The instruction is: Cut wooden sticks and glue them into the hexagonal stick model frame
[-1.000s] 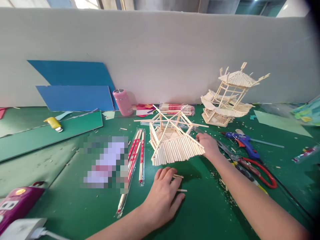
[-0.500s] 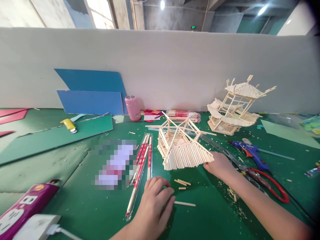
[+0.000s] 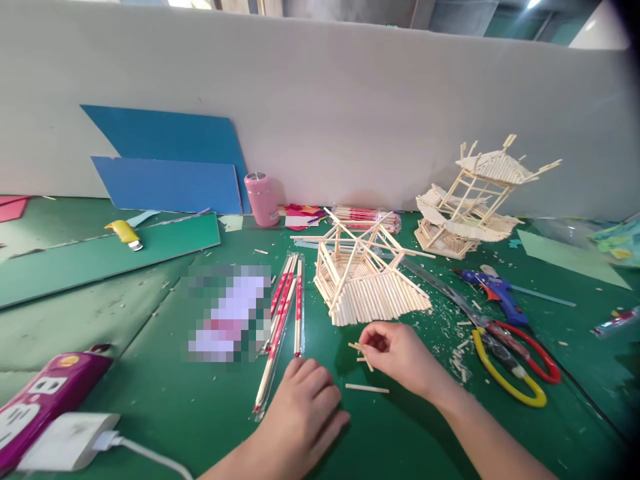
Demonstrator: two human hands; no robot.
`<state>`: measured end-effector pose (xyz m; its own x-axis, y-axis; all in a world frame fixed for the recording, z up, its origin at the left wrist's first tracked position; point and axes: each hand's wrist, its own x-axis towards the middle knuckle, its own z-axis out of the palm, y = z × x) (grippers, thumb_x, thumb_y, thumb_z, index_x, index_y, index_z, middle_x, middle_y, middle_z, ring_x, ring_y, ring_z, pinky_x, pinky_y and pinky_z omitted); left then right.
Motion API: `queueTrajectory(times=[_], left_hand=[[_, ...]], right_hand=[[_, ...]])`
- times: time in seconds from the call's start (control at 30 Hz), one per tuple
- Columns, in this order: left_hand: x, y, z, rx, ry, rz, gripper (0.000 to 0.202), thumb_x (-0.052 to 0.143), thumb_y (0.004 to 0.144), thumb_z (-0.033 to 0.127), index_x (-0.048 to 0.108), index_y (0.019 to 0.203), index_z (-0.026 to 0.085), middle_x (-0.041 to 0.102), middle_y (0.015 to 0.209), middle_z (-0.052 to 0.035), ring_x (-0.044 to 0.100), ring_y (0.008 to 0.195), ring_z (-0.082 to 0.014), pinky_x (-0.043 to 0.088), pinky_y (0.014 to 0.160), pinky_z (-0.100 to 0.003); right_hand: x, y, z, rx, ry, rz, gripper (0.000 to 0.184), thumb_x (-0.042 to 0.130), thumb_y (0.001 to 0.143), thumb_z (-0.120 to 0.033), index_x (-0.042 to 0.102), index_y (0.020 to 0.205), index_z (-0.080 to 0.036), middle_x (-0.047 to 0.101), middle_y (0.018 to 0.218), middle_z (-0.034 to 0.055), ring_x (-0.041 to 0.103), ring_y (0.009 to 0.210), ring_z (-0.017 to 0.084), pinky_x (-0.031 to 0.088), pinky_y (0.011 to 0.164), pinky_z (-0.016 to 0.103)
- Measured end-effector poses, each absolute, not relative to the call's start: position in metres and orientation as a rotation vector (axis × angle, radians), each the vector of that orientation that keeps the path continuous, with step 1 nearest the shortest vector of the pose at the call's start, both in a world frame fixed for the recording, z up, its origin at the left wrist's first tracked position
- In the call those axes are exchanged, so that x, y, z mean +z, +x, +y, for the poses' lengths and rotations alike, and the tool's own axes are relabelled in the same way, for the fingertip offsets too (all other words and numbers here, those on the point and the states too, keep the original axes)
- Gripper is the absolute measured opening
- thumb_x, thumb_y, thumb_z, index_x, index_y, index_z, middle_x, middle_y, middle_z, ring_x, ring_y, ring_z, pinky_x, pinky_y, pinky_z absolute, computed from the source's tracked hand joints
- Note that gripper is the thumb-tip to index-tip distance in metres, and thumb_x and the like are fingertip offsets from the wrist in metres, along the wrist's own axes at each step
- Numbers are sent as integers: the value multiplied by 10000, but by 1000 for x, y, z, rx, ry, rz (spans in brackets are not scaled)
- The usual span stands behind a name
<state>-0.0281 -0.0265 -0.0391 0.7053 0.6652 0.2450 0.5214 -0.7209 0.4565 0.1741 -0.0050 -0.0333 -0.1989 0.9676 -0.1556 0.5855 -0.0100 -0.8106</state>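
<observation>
A roof-shaped model of wooden sticks [image 3: 367, 283] stands on the green mat [image 3: 400, 433] in the middle. My right hand [image 3: 397, 357] is just in front of it, fingers pinched on short wooden sticks [image 3: 361, 350] lying on the mat. Another short stick [image 3: 367, 388] lies below that hand. My left hand [image 3: 303, 413] rests palm down on the mat with its fingers curled, holding nothing that I can see. Wrapped chopsticks [image 3: 283, 313] lie to the left of the model.
A finished stick pavilion [image 3: 475, 200] stands at the back right. A blue glue gun [image 3: 495, 290], red and yellow scissors [image 3: 520, 370] and a ruler lie right of my hands. A pink cup [image 3: 261, 199], blue boards [image 3: 167, 170], a yellow cutter [image 3: 123, 233] and a power strip [image 3: 43, 400] are on the left.
My right hand left the model's right edge and came down to the short sticks in front of it, pinching them. My left hand drew back a little toward me.
</observation>
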Motion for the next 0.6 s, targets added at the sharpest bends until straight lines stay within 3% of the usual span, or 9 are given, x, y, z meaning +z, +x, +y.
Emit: queueTrajectory(times=[0.1,0.23,0.37,0.43,0.5,0.57,0.6], left_hand=[[-45,-16,-27,377,2678,971,127,496,819,241,551,725,175,569,734,-39,490,693,-203,404,671,-390],[-47,-3,-17,301,2701,1082,168,492,822,252,545,683,172,571,711,-46,493,682,-216,405,633,-388],[-42,-3,-11,371,2671,1087,204,486,826,285,526,657,177,559,698,-42,491,676,-214,398,611,-378],[-38,-10,-8,521,2594,1103,193,471,836,258,515,665,180,544,695,-39,489,671,-202,397,608,-366],[-33,-18,-1,745,2481,1146,114,452,841,190,528,757,179,545,744,-48,499,704,-200,408,638,-367],[-27,-26,13,988,2329,1221,101,450,837,157,527,898,175,554,874,-80,515,821,-217,425,712,-385],[-25,-29,23,1079,2226,1276,132,450,836,167,526,943,176,549,931,-93,513,887,-229,427,750,-395]], right_hand=[[-36,162,-4,1112,-1529,-1803,125,506,776,-207,614,714,-191,617,647,-21,572,596,110,440,552,189],[-31,175,-8,1058,-1572,-1717,203,470,831,-285,607,951,-193,633,796,14,596,725,133,470,649,210],[-29,214,-26,926,-1753,-1644,259,428,854,-368,582,971,-196,599,741,28,555,615,158,458,560,262],[-32,235,-35,829,-1849,-1603,300,397,860,-383,553,1055,-218,600,981,74,577,813,207,474,677,317],[-38,252,-41,625,-1953,-1570,363,403,845,-407,490,1168,-265,479,1236,67,446,1124,260,414,874,391],[-43,258,-41,532,-1984,-1497,408,403,841,-436,427,1226,-302,371,1341,39,332,1230,265,382,929,411],[-45,256,-38,533,-1969,-1458,425,405,841,-447,400,1242,-307,364,1344,41,348,1219,261,403,912,402]])
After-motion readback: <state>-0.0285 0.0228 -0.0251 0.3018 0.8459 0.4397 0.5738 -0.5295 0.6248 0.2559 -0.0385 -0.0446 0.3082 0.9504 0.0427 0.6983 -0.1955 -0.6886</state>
